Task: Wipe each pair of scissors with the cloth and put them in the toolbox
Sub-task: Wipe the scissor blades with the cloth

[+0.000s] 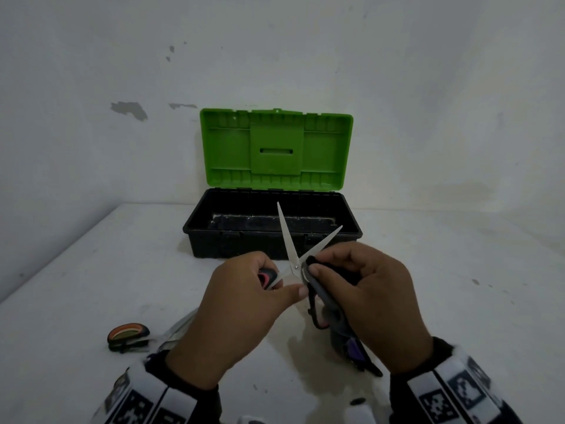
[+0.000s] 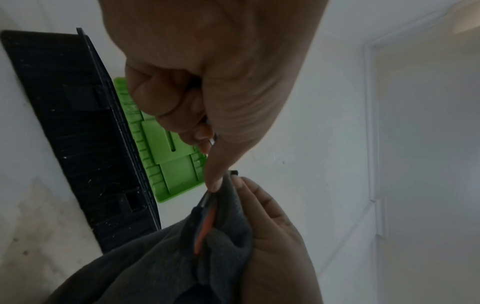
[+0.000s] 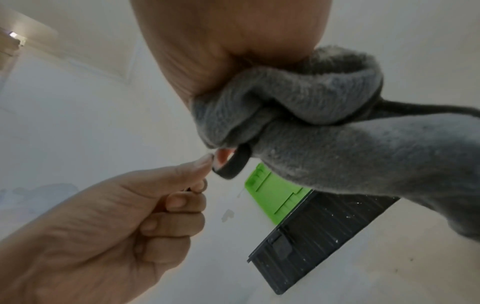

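Gripping one handle of the open scissors in curled fingers, the left hand holds them just before the open toolbox. The right hand bunches the grey cloth round the other handle, fingers closed.

Two bare hands, left hand and right hand, no gloves or rings seen, each wrist in a dark cuff under a wide white band printed with black square tracking markers, pattern detail too blurred to read, possibly fiducial tags.
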A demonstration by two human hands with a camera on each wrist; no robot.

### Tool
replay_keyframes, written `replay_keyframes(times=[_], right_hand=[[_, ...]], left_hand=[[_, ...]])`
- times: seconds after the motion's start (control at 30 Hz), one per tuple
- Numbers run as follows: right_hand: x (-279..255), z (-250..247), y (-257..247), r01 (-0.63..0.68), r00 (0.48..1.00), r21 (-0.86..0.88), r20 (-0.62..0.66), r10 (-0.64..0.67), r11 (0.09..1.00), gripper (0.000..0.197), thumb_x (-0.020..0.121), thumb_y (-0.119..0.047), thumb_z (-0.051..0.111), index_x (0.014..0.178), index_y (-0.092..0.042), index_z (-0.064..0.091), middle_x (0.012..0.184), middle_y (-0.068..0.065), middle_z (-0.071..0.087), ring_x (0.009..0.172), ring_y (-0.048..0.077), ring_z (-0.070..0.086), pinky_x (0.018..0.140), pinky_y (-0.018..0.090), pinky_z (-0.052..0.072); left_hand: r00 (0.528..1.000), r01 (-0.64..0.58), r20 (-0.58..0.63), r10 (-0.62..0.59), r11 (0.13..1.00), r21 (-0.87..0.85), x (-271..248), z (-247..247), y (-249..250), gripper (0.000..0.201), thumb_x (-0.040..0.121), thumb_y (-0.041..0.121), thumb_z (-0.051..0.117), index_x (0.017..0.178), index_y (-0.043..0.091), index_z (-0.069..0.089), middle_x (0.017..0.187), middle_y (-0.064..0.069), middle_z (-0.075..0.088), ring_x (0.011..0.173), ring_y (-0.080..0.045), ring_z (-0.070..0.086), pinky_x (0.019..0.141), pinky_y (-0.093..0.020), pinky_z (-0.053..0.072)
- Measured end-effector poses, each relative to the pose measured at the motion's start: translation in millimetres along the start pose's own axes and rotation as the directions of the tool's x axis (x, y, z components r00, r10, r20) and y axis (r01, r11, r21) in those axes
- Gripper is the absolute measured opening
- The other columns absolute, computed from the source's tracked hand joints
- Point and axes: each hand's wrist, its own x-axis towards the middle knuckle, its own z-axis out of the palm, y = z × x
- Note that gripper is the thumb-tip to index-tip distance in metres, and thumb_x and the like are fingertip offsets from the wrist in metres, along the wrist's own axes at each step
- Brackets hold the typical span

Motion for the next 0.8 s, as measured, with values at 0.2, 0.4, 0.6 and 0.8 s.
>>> replay_keyframes(times=[0.2, 0.4, 0.6, 0.8], right_hand=[[1.8, 15.7, -1.3, 0.012, 0.998, -0.053, -0.061, -0.015, 0.999, 0.010, 0.082, -0.017, 0.078, 0.086, -0.026, 0.077, 0.076, -0.020, 0.071, 0.075, -0.005, 0.068, 0.065, 0.005, 0.051], [2.3, 21.3, -1.5, -0.141, 0.982, 0.058, -0.117, 0.147, 0.988, 0.010, 0.079, -0.022, 0.082, 0.083, -0.025, 0.073, 0.075, -0.012, 0.075, 0.069, 0.004, 0.071, 0.060, 0.024, 0.060], [0.2, 21.1, -3.4, -0.227, 0.966, 0.092, -0.103, 0.236, 0.969, 0.015, 0.079, -0.036, 0.080, 0.075, -0.024, 0.072, 0.065, -0.005, 0.072, 0.051, 0.012, 0.066, 0.047, 0.032, 0.058], [-5.1, 25.6, -3.4, -0.198, 0.977, 0.057, -0.063, 0.202, 0.978, 0.016, 0.087, -0.032, 0.071, 0.074, -0.024, 0.071, 0.060, -0.005, 0.069, 0.053, 0.012, 0.064, 0.052, 0.023, 0.054]], left_hand=[[1.000, -0.011, -0.020, 0.013, 0.998, 0.067, 1.8, -1.6, 0.3, 0.034, 0.071, 0.048, 0.078, 0.071, 0.027, 0.052, 0.066, 0.007, 0.052, 0.058, -0.007, 0.046, 0.054, -0.014, 0.032], [1.000, 0.000, -0.007, 0.001, 0.990, 0.139, 5.9, 0.5, -1.3, 0.035, 0.071, 0.052, 0.076, 0.075, 0.027, 0.052, 0.072, 0.007, 0.055, 0.065, -0.006, 0.049, 0.057, -0.014, 0.038], [0.999, -0.035, -0.023, 0.038, 0.989, 0.146, 6.8, -3.5, -1.2, 0.035, 0.069, 0.050, 0.078, 0.071, 0.026, 0.053, 0.065, 0.007, 0.052, 0.057, -0.006, 0.045, 0.050, -0.013, 0.031], [0.998, -0.057, 0.002, 0.057, 0.984, 0.170, 5.4, -3.5, -2.1, 0.036, 0.069, 0.051, 0.078, 0.071, 0.026, 0.053, 0.062, 0.007, 0.051, 0.052, -0.004, 0.043, 0.048, -0.012, 0.030]])
